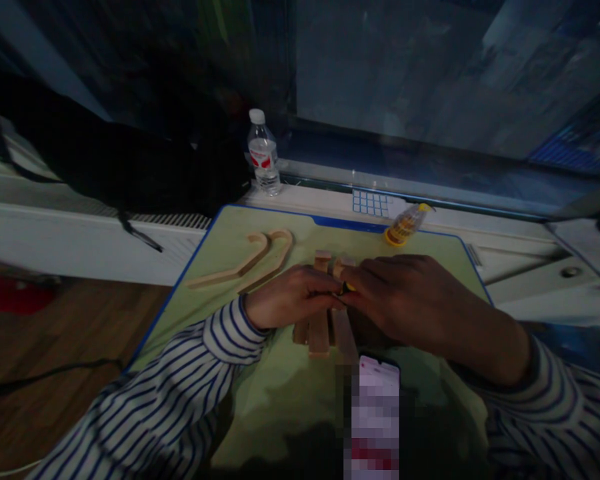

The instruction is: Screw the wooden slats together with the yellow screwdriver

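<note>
Two hands meet over wood pieces on a table.

The left hand (293,297) reaches in with its fingers bent above the wood pieces (319,340); whether it grips anything, one cannot tell. The right hand (415,300) is closed at the fingertips on a small yellow piece (350,287), mostly hidden between the two hands. The wood pieces lie near the middle of the table (265,413), running lengthwise under the fingers, their far ends showing beyond. Two hooked strips (260,260) lie beyond the left wrist, side by side. A phone (379,400) is nearer the person, and a glue bottle (404,228) stands tilted at the far edge.
</note>
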The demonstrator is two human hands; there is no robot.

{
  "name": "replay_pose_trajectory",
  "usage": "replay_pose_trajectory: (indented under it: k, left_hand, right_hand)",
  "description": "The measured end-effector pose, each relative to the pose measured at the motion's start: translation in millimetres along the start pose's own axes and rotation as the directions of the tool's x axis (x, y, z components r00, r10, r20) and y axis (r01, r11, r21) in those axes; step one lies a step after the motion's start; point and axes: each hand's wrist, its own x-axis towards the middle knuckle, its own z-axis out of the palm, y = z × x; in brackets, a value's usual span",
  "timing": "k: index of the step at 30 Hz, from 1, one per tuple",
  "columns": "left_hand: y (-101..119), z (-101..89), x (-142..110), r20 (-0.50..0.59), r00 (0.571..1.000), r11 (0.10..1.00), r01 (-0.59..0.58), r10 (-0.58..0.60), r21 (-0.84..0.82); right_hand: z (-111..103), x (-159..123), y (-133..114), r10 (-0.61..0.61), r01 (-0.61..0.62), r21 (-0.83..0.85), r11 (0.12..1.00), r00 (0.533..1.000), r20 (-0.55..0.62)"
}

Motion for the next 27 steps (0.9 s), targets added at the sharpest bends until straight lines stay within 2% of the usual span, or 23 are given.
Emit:
replay_pose_trajectory:
  k: [6,11,17,20,24,27]
  left_hand:
    - [2,-1.3,2,-0.005,0.999,0.999,-0.052,0.052,-0.009]
    - [4,-1.7,2,-0.016,0.995,0.994,-0.102,0.101,-0.047]
    - [6,1.6,1,-0.093,0.995,0.997,-0.024,0.030,0.067]
    - [7,4.2,1,-0.124,0.992,0.995,-0.010,0.022,0.102]
    - [6,6.4,1,-0.153,0.986,0.991,-0.041,0.061,0.130]
    - [4,7.0,1,-0.174,0.982,0.986,-0.048,0.076,0.157]
  right_hand:
    - [2,-1,-14,0.103,-0.102,-0.028,0.994,0.995,0.018]
    - [3,-4,-25,0.180,-0.182,-0.071,0.981,0.983,-0.031]
    - [5,-4,-25,0.200,-0.203,-0.028,0.979,0.976,-0.087]
    - [6,-4,-23,0.226,-0.226,0.004,0.974,0.971,-0.077]
    - [1,-7,-16,0.214,-0.214,0.059,0.975,0.977,0.000]
    - [-6,-11,-9,0.130,-0.132,0.090,0.987,0.991,0.030]
